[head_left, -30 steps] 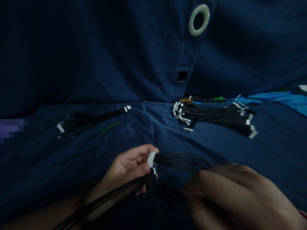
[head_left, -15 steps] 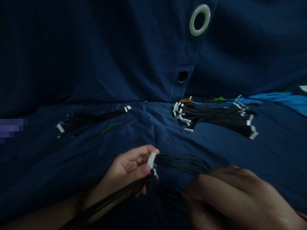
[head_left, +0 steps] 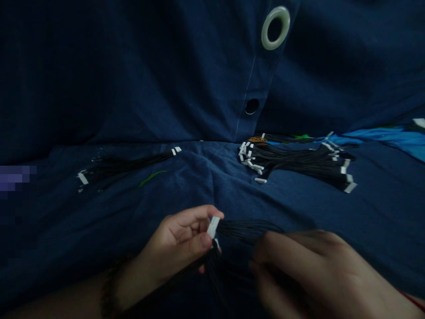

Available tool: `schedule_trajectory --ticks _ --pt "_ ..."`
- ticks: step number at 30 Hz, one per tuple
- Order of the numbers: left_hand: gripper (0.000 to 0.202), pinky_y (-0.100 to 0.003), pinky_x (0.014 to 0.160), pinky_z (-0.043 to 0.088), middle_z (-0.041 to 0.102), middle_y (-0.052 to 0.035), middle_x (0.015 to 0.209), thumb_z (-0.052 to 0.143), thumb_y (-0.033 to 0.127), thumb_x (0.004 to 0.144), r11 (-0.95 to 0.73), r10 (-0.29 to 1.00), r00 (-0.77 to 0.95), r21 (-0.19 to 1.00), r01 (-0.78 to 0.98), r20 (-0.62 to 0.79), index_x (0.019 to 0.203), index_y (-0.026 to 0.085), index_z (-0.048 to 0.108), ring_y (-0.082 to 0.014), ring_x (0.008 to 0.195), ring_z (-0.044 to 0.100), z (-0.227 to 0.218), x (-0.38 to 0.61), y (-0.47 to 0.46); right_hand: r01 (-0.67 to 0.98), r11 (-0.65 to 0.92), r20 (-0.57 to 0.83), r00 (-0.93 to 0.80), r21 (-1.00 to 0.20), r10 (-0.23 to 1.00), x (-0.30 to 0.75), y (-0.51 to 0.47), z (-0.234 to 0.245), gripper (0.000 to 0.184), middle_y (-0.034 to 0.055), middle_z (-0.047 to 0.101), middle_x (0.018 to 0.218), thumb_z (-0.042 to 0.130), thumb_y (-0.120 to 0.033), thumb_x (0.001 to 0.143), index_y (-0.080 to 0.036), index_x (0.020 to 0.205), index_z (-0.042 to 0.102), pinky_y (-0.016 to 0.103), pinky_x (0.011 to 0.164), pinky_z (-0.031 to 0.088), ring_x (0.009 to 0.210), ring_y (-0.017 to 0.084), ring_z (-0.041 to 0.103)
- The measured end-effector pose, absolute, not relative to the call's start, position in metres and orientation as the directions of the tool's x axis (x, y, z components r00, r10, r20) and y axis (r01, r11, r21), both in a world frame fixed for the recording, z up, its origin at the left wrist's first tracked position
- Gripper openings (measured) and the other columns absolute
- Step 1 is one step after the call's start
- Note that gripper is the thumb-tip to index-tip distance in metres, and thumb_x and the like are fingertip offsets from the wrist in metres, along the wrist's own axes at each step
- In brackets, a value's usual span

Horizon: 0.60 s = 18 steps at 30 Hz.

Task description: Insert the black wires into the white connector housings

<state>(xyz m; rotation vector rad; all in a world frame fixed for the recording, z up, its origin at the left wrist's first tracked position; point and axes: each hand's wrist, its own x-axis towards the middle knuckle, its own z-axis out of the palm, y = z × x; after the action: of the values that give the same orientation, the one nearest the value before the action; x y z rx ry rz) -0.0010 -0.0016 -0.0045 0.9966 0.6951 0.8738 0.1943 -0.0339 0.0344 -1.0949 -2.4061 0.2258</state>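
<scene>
"How is the white connector (head_left: 213, 227) held?"

"At six o'clock, its ridged, plastic-looking block is pinched by the left hand (head_left: 179, 241), seemingly so the thin black wires (head_left: 247, 228) are steadied."

"And the right hand (head_left: 303, 268)?"

"It is curled towards four o'clock; whether anything is gripped is hidden."

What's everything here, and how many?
Connectors: at least two, white, lower middle
Wires: many, black, at connectors
Wire bundle: one, black and white, left
Wire pile: one, black and white, right
Strip: one, green, near bundle
Strands: many, blue, far right
Patch: one, orange, behind pile
Ring: one, pale, top
Hole: one, dark, below ring
Cloth: count unclear, blue, beneath and behind
Unclear thing: one, white, right edge
Wristbands: two, dark and red, either side
Left hand: one, lower middle
Right hand: one, lower right
</scene>
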Motion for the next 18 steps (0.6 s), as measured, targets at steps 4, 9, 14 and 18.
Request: schedule_trajectory --ticks 4,9,14,18 --pt "0.029 -0.009 0.036 0.034 0.057 0.0031 0.065 0.067 0.030 0.071 0.297 0.838 0.528 0.927 -0.228 -0.139 0.097 0.021 0.061 -0.0022 0.043 0.047 -0.010 0.002 0.000 0.661 0.677 0.425 -0.538 -0.322 0.728 0.189 -0.035 0.030 0.014 -0.0059 0.056 0.060 0.045 -0.010 0.077 -0.021 0.071 0.050 0.021 0.050 0.036 0.049 0.008 0.052" --pt "0.034 -0.010 0.032 0.036 0.058 0.0022 0.068 0.069 0.032 0.067 0.346 0.803 0.574 0.910 -0.229 -0.160 0.097 0.020 0.058 -0.0039 0.041 0.050 -0.016 0.006 0.005 0.659 0.684 0.444 -0.535 -0.312 0.719 0.185 -0.033 0.025 0.015 -0.0049 0.056 0.061 0.044 -0.010 0.081 -0.019 0.071 0.051 0.023 0.051 0.035 0.050 0.009 0.051" --pt "0.033 -0.010 0.032 0.037 0.059 0.0016 0.069 0.066 0.028 0.071 0.330 0.854 0.475 0.926 -0.183 -0.210 0.102 0.021 0.056 -0.0042 0.040 0.052 -0.018 0.003 0.012 0.743 0.657 0.466 -0.541 -0.125 0.700 0.190 -0.028 0.031 0.008 -0.0002 0.056 0.065 0.048 -0.014 0.080 -0.019 0.075 0.053 0.026 0.052 0.035 0.055 0.015 0.051" --pt "0.036 -0.011 0.029 0.034 0.059 0.0015 0.063 0.069 0.025 0.067 0.337 0.899 0.357 0.921 -0.194 -0.254 0.099 0.018 0.055 -0.0062 0.037 0.051 -0.013 0.001 0.015 0.731 0.683 0.520 -0.580 -0.010 0.628 0.196 -0.037 0.024 0.015 0.0006 0.057 0.060 0.039 -0.012 0.076 -0.020 0.072 0.051 0.025 0.044 0.033 0.049 0.015 0.051"
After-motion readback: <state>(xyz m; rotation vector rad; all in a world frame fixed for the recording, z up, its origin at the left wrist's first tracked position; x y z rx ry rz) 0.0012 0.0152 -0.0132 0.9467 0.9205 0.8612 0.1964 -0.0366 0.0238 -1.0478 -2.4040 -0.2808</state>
